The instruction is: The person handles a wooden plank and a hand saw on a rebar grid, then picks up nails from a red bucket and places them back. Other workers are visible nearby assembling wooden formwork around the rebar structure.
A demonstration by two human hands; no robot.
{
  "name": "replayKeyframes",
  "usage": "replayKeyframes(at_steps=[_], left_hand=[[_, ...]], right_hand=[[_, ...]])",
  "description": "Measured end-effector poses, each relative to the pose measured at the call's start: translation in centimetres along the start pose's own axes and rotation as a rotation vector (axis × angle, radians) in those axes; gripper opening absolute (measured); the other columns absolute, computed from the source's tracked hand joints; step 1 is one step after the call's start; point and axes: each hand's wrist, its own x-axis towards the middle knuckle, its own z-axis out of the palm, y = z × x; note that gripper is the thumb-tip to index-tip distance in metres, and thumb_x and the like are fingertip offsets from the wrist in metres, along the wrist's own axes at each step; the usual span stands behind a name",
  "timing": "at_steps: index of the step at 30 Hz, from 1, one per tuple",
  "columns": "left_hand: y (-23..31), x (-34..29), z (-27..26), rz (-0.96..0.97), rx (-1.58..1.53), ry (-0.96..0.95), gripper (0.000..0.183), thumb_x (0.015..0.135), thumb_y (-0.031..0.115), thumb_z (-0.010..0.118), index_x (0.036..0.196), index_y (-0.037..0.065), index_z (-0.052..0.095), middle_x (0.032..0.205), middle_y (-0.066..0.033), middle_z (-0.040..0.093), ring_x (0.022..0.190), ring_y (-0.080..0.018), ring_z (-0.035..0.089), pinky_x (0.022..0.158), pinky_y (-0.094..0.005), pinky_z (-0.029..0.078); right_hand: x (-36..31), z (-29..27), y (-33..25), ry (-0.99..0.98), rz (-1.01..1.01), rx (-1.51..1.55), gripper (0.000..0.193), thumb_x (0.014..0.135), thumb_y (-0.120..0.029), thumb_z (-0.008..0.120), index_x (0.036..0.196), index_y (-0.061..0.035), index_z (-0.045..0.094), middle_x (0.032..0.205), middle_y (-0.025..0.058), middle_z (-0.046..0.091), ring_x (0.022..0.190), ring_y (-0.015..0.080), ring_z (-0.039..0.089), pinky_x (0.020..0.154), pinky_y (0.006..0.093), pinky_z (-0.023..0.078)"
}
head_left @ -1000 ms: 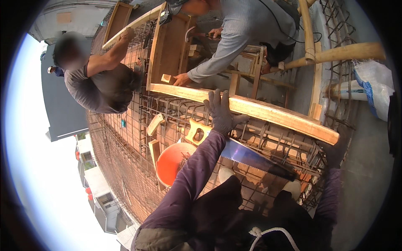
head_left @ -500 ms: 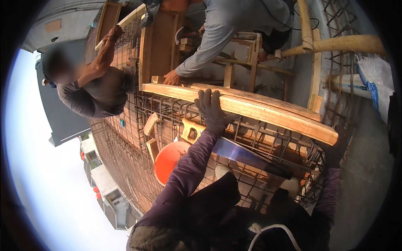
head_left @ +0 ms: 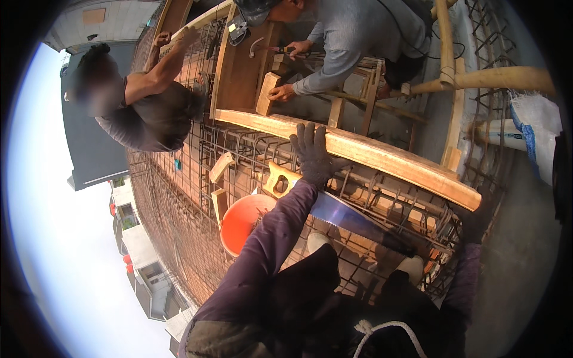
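Observation:
A long wooden beam (head_left: 388,156) runs from the middle of the view to the right above a mesh of rebar. My left hand (head_left: 313,158), in a dark glove, lies on it with fingers spread. Around the beam's right end is my right hand (head_left: 477,218), dark and in shadow, so its fingers cannot be made out. Below my left hand a hand saw (head_left: 352,219) with a yellow handle rests on the rebar, partly behind my left forearm. An orange bucket (head_left: 239,224) stands left of that forearm.
Across the beam, a co-worker (head_left: 370,59) holds a hammer (head_left: 255,46) and a short wood block (head_left: 268,94). Another person (head_left: 158,107) crouches at left by formwork boards. Short wood offcuts (head_left: 221,168) lie on the rebar (head_left: 179,215). Bamboo poles (head_left: 501,79) and a white sack (head_left: 534,128) are at right.
The co-worker's hand has moved from the beam's far end and now holds a wood block upright. More of the hammer shows. My hands stay at the beam.

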Motion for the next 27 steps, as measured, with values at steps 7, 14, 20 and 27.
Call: replayKeyframes(at_steps=[7, 14, 20, 27], left_hand=[[0.0, 0.3, -0.1, -0.054, 0.03, -0.118, 0.125, 0.064, 0.08, 0.087, 0.156, 0.007, 0.043, 0.162, -0.0234, 0.035, 0.16, -0.0504, 0.02, 0.125, -0.0737, 0.015], [-0.5, 0.0, 1.0, 0.025, 0.029, 0.003, 0.129, 0.063, 0.084, 0.085, 0.156, 0.005, 0.042, 0.162, -0.024, 0.035, 0.159, -0.0512, 0.021, 0.125, -0.0736, 0.017], [0.2, 0.4, -0.5, -0.014, 0.029, -0.101, 0.127, 0.063, 0.078, 0.089, 0.154, 0.003, 0.043, 0.159, -0.0244, 0.037, 0.158, -0.0514, 0.024, 0.123, -0.0743, 0.019], [1.5, 1.3, -3.2, -0.152, -0.002, -0.219, 0.125, 0.062, 0.076, 0.09, 0.155, 0.005, 0.044, 0.156, -0.0203, 0.042, 0.157, -0.0477, 0.026, 0.124, -0.0717, 0.021]], right_hand=[[0.4, -0.2, -0.2, 0.026, -0.071, -0.038, 0.098, 0.06, -0.041, 0.107, 0.138, -0.0052, 0.062, 0.134, 0.0168, 0.062, 0.127, 0.0369, 0.061, 0.107, 0.0505, 0.052], [0.5, -0.3, -0.8, 0.035, -0.094, -0.016, 0.096, 0.061, -0.041, 0.106, 0.138, -0.0041, 0.061, 0.132, 0.0183, 0.063, 0.123, 0.0378, 0.063, 0.105, 0.0501, 0.053], [0.2, 0.4, 1.1, 0.055, -0.112, -0.076, 0.097, 0.06, -0.044, 0.106, 0.137, -0.0041, 0.062, 0.132, 0.0184, 0.064, 0.121, 0.0374, 0.064, 0.104, 0.0499, 0.053], [1.1, 1.0, 1.8, 0.114, -0.182, -0.083, 0.094, 0.062, -0.047, 0.107, 0.133, -0.0027, 0.064, 0.126, 0.0171, 0.066, 0.119, 0.0358, 0.064, 0.103, 0.0482, 0.052]])
